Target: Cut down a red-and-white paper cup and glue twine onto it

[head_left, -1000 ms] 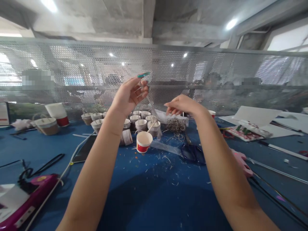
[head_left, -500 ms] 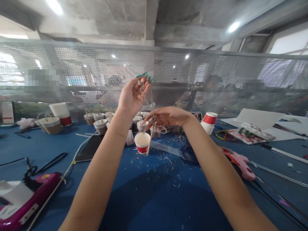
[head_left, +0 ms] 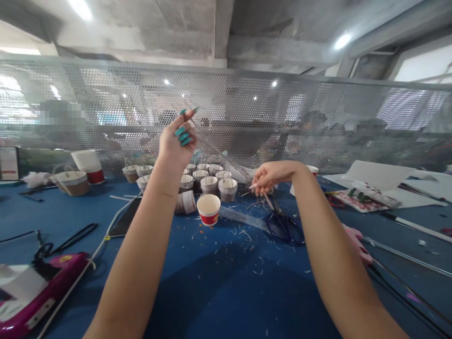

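Observation:
Pale strands of thin cord stretch slantwise between my two hands. Raised in front of the mesh screen, my left hand has its fingers curled on the upper end of the cord. Lower and to the right, my right hand pinches the other end, with a short piece hanging below the fingers. Under it lie dark-blue-handled scissors and a tangle of loose cord. A red and white paper cup stands upright between my forearms. Beside it a cord-wrapped cup rests on its side.
Several small cups with handles stand in rows behind. A clear strip and scraps lie on the blue table. At right is a pink glue gun, partly behind my forearm; at left, a magenta power strip.
My hands have moved apart, the left one leftward and turned, the right one rightward. The cord, which hung steeply before, now runs slantwise between them. More of the cups and scissors shows.

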Tool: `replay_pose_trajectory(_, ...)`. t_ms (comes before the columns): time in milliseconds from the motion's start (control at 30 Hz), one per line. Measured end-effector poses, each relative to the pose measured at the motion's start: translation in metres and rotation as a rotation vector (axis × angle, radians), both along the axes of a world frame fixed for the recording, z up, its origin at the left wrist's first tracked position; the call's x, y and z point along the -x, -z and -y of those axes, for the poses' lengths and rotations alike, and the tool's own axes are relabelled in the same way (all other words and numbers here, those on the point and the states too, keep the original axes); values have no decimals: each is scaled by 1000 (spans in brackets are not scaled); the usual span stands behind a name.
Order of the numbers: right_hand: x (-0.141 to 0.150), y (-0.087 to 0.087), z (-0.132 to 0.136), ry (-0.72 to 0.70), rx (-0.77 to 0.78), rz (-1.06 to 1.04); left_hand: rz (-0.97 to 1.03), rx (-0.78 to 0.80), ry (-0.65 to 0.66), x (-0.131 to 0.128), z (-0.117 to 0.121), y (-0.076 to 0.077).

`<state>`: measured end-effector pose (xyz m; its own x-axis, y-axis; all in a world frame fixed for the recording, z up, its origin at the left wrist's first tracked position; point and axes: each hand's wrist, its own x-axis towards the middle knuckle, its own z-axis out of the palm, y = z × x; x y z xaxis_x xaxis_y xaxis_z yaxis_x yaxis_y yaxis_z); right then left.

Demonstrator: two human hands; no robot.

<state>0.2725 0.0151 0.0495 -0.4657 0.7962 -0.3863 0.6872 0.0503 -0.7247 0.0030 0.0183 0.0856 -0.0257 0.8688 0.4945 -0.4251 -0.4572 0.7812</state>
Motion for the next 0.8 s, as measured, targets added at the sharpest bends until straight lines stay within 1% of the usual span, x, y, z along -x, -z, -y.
replay_pose_trajectory(67,-18,3,-5,157,19,51,38,10,31,3,1,-2)
replay_pose_trajectory(100,-26,5,-8,271,14,93,64,17,53,4,1,-3)
replay_pose_trajectory(167,-42,11,-13,512,-43,176,113,31,114,5,3,-4)
replay_pose_trajectory(200,-48,15,-15,615,-84,215,127,37,142,4,5,-5)
replay_pose_trajectory(233,-52,19,-17,687,-118,247,125,44,161,3,6,-5)
replay_pose_trajectory(300,-59,27,-19,769,-161,297,82,55,164,0,10,-5)
replay_pose_trajectory(400,-62,33,-20,818,-182,335,-24,64,140,-7,16,-5)
replay_pose_trajectory(467,-60,28,-16,835,-181,350,-82,69,132,-11,19,-5)
replay_pose_trajectory(500,-57,21,-12,836,-180,360,-108,68,117,-12,20,-5)
replay_pose_trajectory(567,-46,0,2,806,-193,356,-152,52,48,-13,19,-4)
replay_pose_trajectory(600,-37,-13,12,744,-210,316,-173,41,-1,-13,18,-4)
replay_pose_trajectory(633,-24,-24,26,658,-252,198,-192,30,-48,-13,17,-3)
replay_pose_trajectory(667,-10,-34,42,540,-301,49,-211,23,-84,-13,16,-2)
replay_pose_trajectory(700,7,-41,60,387,-378,-123,-228,20,-105,-13,15,-1)
replay_pose_trajectory(733,26,-43,80,184,-393,-258,-242,21,-108,-13,14,0)
replay_pose_trajectory(767,44,-41,100,-3,-389,-345,-254,27,-101,-12,14,0)
replay_pose_trajectory(800,62,-35,120,-162,-347,-366,-262,35,-92,-12,13,1)
